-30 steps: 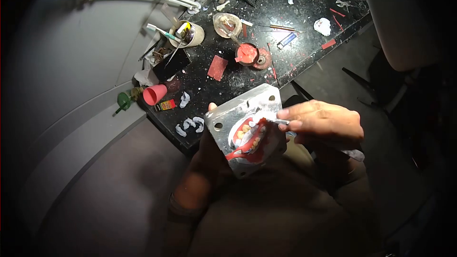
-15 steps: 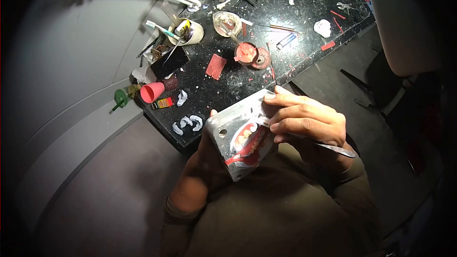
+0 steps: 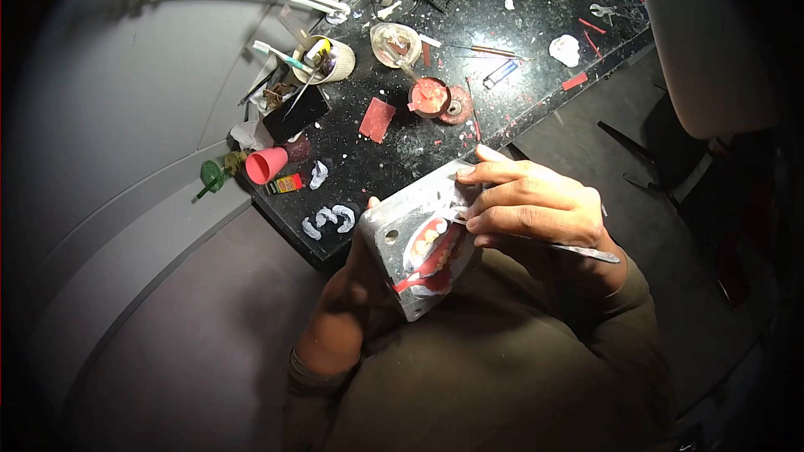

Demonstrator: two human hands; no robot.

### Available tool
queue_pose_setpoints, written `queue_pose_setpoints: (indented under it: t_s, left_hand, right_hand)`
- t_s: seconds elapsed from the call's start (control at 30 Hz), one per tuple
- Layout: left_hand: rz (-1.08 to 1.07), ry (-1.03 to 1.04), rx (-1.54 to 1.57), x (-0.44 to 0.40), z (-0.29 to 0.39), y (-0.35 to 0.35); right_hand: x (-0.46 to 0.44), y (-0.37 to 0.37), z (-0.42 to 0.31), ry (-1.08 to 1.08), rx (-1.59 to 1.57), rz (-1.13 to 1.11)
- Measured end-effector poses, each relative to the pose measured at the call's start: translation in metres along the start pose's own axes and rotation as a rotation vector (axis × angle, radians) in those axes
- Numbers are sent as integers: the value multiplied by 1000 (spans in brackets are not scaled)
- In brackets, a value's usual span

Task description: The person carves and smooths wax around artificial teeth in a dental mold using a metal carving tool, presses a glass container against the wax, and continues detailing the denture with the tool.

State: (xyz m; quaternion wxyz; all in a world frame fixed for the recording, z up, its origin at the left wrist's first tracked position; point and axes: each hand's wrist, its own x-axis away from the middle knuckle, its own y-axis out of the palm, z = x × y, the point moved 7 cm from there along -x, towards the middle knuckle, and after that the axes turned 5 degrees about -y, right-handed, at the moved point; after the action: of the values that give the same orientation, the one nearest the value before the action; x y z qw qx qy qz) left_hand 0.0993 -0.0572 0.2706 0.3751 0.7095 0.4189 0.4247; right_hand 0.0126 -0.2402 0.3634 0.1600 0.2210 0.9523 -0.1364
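Note:
My left hand grips a grey metal dental flask from below and its left side, tilted above my lap. Its thumb tip shows at the flask's upper left edge; the other fingers are hidden. Set in white plaster in the flask is a red wax denture with pale teeth. My right hand is closed around a thin metal spatula, whose flattened end sticks out to the right. The spatula's working end lies near the plaster beside the teeth, mostly hidden by my fingers.
On the black bench stand a burner with a pan of red wax and a cup of tools. A red wax sheet, white plaster pieces, a pink cup and a lighter lie around. A chair is at right.
The view has shifted slightly. My right hand has moved a little left along the flask, with the spatula still in it. The left hand keeps its hold.

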Motion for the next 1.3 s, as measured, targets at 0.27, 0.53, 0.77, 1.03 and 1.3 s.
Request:
queue_pose_setpoints:
  t_s: [0.27, 0.53, 0.77, 1.03, 1.3]
  left_hand:
    - [310, -32, -248, -4, -13, 6]
    - [528, 2, -367, -8, -20, 29]
    - [490, -187, -15, -2, -34, 24]
    - [241, -341, -204, 5, -45, 35]
    - [200, -210, -153, 3, -34, 32]
  right_hand:
    - [0, -7, 7, -64, -122, -104]
    - [3, -8, 12, -180, -107, -78]
    - [24, -41, 30, -10, -285, 349]
    - [54, -46, 35, 73, -437, 477]
    - [32, -28, 2, 18, -159, 298]
